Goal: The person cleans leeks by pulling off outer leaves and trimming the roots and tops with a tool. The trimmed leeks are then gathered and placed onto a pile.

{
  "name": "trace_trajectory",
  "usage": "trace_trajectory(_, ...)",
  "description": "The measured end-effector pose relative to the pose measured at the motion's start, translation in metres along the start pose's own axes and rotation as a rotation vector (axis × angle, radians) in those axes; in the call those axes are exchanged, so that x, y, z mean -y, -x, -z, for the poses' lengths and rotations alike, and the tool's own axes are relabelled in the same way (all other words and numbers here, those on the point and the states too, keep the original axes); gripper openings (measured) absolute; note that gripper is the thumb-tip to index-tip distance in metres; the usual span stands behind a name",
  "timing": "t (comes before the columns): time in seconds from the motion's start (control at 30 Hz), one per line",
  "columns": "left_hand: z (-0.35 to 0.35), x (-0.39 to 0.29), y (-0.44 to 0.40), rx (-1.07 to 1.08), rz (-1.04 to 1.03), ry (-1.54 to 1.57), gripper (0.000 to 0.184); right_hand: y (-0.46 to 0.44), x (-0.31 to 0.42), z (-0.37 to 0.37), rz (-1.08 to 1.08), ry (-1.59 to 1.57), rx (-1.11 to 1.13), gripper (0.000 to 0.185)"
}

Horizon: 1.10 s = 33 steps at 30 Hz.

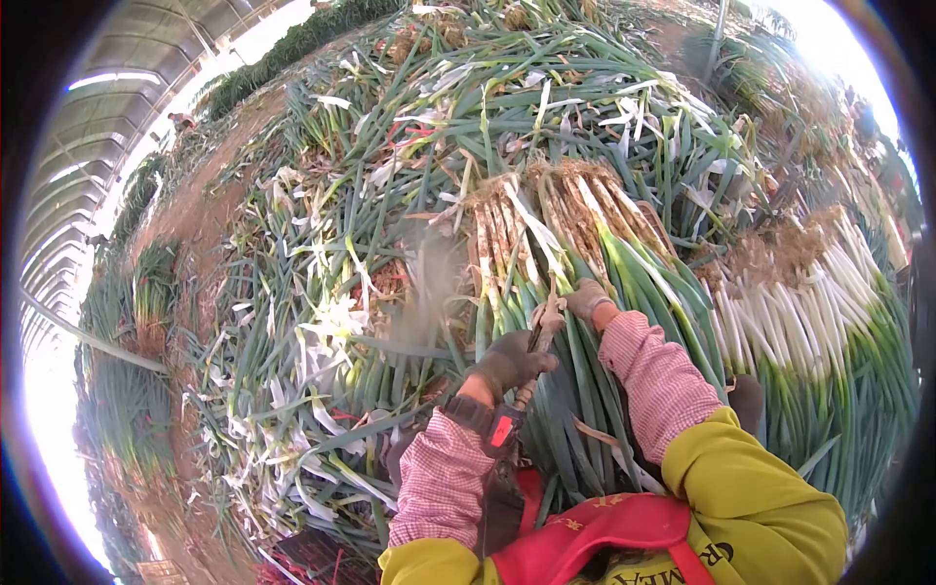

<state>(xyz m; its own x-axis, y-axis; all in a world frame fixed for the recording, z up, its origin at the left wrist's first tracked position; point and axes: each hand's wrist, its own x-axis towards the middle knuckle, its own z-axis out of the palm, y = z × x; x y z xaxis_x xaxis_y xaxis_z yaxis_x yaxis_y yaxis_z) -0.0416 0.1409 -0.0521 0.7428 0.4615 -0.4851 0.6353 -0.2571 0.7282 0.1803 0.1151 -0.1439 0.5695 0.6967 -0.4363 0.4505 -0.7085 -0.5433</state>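
Left hand (511, 363) grips a muddy tool (549, 320); right hand (587, 299) grasps green onions (632, 261), roots at twelve o'clock from both. At five o'clock, yellow shirt (756, 478) shows "MEA"; red apron's (604, 531) characters illegible.

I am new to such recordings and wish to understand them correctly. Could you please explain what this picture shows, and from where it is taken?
There is no machine here: a person works with two gloved hands. One camera, worn on the head, looks forward and down. The left hand grips a slim, dirt-coated tool; its use I cannot tell. The right hand rests on soil-stained, onion-like plants; whether it grips them is unclear. To the right lies a row of whiter plants, and loose green leaves are heaped ahead.
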Motion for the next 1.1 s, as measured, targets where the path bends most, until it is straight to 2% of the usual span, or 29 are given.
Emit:
trace_trajectory(0.03, -0.001, -0.001, -0.002, 0.011, -0.005, -0.006, 0.046, 0.001, -0.008, 0.0, 0.007, -0.059, -0.021, 0.071)
trace_trajectory(0.07, -0.005, 0.004, -0.007, 0.003, -0.045, -0.02, 0.05, 0.003, -0.02, 0.003, 0.028, -0.132, -0.016, 0.061)
trace_trajectory(0.13, -0.012, 0.01, -0.02, -0.01, -0.131, -0.054, 0.058, 0.021, -0.029, 0.015, 0.021, -0.346, 0.142, 0.057)
trace_trajectory(0.17, -0.014, 0.008, -0.022, -0.011, -0.111, -0.035, 0.057, 0.028, -0.034, 0.02, 0.021, -0.451, 0.219, 0.055)
trace_trajectory(0.2, -0.012, -0.003, -0.019, -0.014, -0.09, -0.014, 0.057, 0.032, -0.04, 0.02, 0.23, -0.239, 0.173, 0.046)
trace_trajectory(0.3, -0.013, -0.017, -0.024, 0.007, -0.065, 0.004, 0.057, 0.055, -0.048, 0.027, -0.181, -0.842, 0.225, 0.039)
trace_trajectory(0.33, -0.014, -0.021, -0.026, 0.021, -0.062, 0.001, 0.058, 0.066, -0.048, 0.029, -0.177, -0.936, 0.188, 0.035)
trace_trajectory(0.43, -0.016, -0.028, -0.035, 0.001, -0.006, -0.086, 0.06, 0.092, -0.052, 0.042, -0.213, -0.91, 0.214, 0.029)
trace_trajectory(0.57, -0.026, -0.016, -0.059, -0.106, 0.034, -0.034, 0.058, 0.112, -0.063, 0.05, -0.207, -0.858, 0.184, 0.036)
trace_trajectory(0.6, -0.025, -0.021, -0.06, -0.132, 0.062, -0.041, 0.059, 0.117, -0.063, 0.047, -0.186, -0.674, 0.066, 0.042)
trace_trajectory(0.63, -0.023, -0.026, -0.062, -0.157, 0.09, -0.047, 0.059, 0.116, -0.069, 0.043, -0.17, -0.64, 0.068, 0.044)
trace_trajectory(0.83, -0.018, -0.034, -0.081, -0.114, 0.225, 0.003, 0.06, 0.123, -0.077, 0.041, -0.083, -0.535, 0.106, 0.047)
trace_trajectory(0.93, -0.015, -0.036, -0.087, -0.097, 0.234, -0.064, 0.059, 0.137, -0.067, 0.048, -0.074, -0.537, 0.092, 0.049)
trace_trajectory(1.1, -0.034, -0.023, -0.061, -0.157, 0.091, -0.147, 0.057, 0.137, -0.065, 0.048, -0.111, -0.554, 0.105, 0.053)
